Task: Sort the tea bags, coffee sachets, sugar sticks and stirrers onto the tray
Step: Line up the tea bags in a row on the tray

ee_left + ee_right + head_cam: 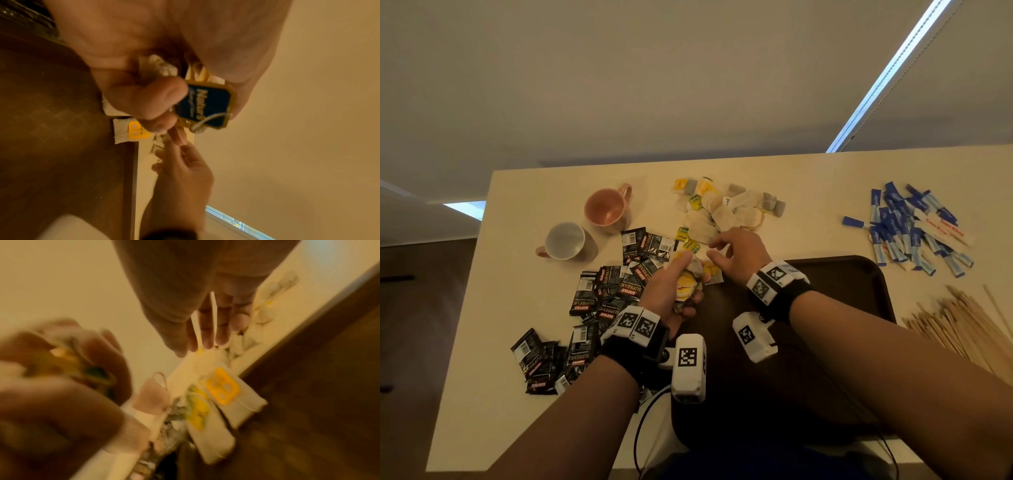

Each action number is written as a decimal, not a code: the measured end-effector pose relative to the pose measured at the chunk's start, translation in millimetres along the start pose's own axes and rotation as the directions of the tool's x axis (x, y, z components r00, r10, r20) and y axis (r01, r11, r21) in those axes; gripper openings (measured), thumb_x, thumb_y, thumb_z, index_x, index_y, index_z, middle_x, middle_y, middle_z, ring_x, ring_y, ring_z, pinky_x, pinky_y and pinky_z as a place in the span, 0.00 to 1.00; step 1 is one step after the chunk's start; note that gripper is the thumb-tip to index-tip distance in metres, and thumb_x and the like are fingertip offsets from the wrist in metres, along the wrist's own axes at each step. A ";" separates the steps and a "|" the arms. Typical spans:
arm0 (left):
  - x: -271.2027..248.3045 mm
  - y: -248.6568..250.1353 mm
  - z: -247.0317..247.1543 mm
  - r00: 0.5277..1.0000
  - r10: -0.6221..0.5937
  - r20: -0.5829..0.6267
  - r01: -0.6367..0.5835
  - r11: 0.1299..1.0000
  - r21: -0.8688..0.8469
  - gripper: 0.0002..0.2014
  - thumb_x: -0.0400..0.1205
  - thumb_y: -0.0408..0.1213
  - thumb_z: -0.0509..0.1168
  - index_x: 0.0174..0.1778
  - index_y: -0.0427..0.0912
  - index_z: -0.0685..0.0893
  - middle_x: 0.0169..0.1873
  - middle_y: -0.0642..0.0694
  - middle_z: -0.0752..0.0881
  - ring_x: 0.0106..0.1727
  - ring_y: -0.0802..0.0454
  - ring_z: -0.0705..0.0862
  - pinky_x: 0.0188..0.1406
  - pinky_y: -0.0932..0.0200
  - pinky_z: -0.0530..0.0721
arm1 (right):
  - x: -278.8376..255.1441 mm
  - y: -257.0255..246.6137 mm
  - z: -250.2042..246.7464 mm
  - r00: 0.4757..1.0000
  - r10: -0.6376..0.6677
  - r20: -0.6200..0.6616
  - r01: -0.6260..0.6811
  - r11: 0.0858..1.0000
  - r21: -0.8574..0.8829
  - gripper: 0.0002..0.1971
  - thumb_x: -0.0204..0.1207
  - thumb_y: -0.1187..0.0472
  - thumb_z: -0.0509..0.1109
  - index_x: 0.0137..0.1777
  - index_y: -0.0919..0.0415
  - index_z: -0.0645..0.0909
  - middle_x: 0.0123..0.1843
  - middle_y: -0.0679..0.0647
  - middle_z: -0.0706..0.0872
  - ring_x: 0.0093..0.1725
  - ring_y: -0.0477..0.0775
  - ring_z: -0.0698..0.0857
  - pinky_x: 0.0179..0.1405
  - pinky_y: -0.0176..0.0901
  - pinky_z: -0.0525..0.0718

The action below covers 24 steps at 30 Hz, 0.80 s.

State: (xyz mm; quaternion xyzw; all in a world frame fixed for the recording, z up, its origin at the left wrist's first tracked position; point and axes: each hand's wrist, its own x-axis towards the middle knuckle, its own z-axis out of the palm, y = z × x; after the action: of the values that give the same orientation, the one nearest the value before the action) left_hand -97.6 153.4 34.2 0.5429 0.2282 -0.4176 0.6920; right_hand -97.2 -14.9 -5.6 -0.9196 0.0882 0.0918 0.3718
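Note:
My left hand (683,277) grips a crumpled bunch of tea bags (686,286) above the far left corner of the dark brown tray (852,274); a blue tag (205,105) hangs from the bunch. My right hand (717,250) hovers just right of it with relaxed fingers (207,331) and holds nothing. Two tea bags with yellow tags (236,397) lie on the tray's corner below it. The loose tea bag pile (726,209) lies beyond the hands. Black coffee sachets (602,294) are spread on the left, blue sugar sticks (914,229) far right, wooden stirrers (962,329) near right.
A pink mug (607,209) and a grey mug (566,241) stand at the back left of the cream table (517,205), close to the sachets. The table's far edge runs just behind the tea bag pile. Wrist camera cables hang at the near edge.

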 end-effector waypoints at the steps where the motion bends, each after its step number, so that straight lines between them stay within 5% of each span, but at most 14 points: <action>1: -1.5 0.1 0.4 1.000 0.020 0.010 -0.020 1.000 0.012 0.16 0.85 0.53 0.62 0.47 0.42 0.81 0.34 0.45 0.84 0.23 0.54 0.74 0.13 0.70 0.64 | -3.5 -7.7 -8.3 0.999 -0.033 -0.014 0.034 0.998 0.062 0.09 0.78 0.54 0.73 0.51 0.58 0.89 0.46 0.51 0.89 0.41 0.45 0.81 0.42 0.34 0.77; 4: -7.2 0.5 1.4 0.996 0.081 0.048 -0.083 0.996 0.044 0.15 0.81 0.51 0.67 0.50 0.42 0.81 0.34 0.45 0.84 0.24 0.53 0.75 0.13 0.69 0.66 | -17.4 -28.7 -34.3 0.994 -0.109 0.028 0.099 0.967 0.235 0.08 0.80 0.55 0.71 0.49 0.56 0.90 0.43 0.43 0.89 0.40 0.40 0.83 0.37 0.23 0.76; 7: -11.7 0.8 2.9 0.992 0.106 0.063 -0.112 0.990 0.086 0.18 0.74 0.49 0.72 0.53 0.41 0.80 0.36 0.45 0.85 0.25 0.53 0.77 0.13 0.67 0.67 | -29.2 -33.5 -49.6 0.982 -0.180 0.049 0.156 0.936 0.316 0.05 0.79 0.56 0.72 0.49 0.53 0.90 0.43 0.39 0.88 0.41 0.36 0.84 0.41 0.26 0.80; 11: -15.6 -1.3 10.1 0.990 0.136 0.043 -0.142 0.973 0.181 0.06 0.82 0.37 0.70 0.51 0.41 0.80 0.35 0.44 0.84 0.25 0.52 0.76 0.14 0.67 0.66 | -37.8 -34.6 -57.8 0.974 -0.207 0.098 0.166 0.933 0.320 0.05 0.73 0.54 0.78 0.47 0.53 0.91 0.43 0.44 0.91 0.41 0.47 0.87 0.43 0.42 0.87; 16: -18.8 -4.6 14.6 0.982 0.168 0.083 -0.185 0.939 0.290 0.09 0.80 0.35 0.73 0.53 0.41 0.81 0.34 0.46 0.85 0.25 0.52 0.77 0.15 0.66 0.68 | -44.3 -37.8 -65.9 0.973 -0.178 0.145 0.125 0.941 0.313 0.03 0.72 0.58 0.80 0.43 0.56 0.91 0.40 0.47 0.90 0.38 0.40 0.85 0.42 0.35 0.82; 19: -23.9 -4.6 16.6 0.975 0.187 0.121 -0.213 0.939 0.269 0.12 0.78 0.36 0.74 0.54 0.41 0.80 0.34 0.47 0.85 0.25 0.54 0.76 0.15 0.66 0.68 | -46.4 -37.8 -70.1 0.985 -0.129 0.117 0.080 0.932 0.354 0.04 0.73 0.62 0.78 0.44 0.61 0.90 0.41 0.54 0.91 0.40 0.50 0.88 0.44 0.40 0.85; 24: -27.6 -3.8 15.6 0.971 0.200 0.130 -0.225 0.949 0.220 0.13 0.78 0.39 0.73 0.55 0.41 0.80 0.34 0.48 0.84 0.25 0.54 0.77 0.14 0.66 0.68 | -51.6 -39.1 -75.4 0.992 -0.080 0.099 0.029 0.902 0.431 0.03 0.76 0.66 0.75 0.47 0.66 0.86 0.37 0.63 0.90 0.29 0.47 0.85 0.33 0.36 0.86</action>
State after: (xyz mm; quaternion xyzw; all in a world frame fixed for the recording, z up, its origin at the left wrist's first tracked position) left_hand -118.0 147.6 58.1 0.6189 0.0807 -0.3925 0.6756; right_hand -130.3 -35.2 85.9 -0.8109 0.0591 0.1121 0.5714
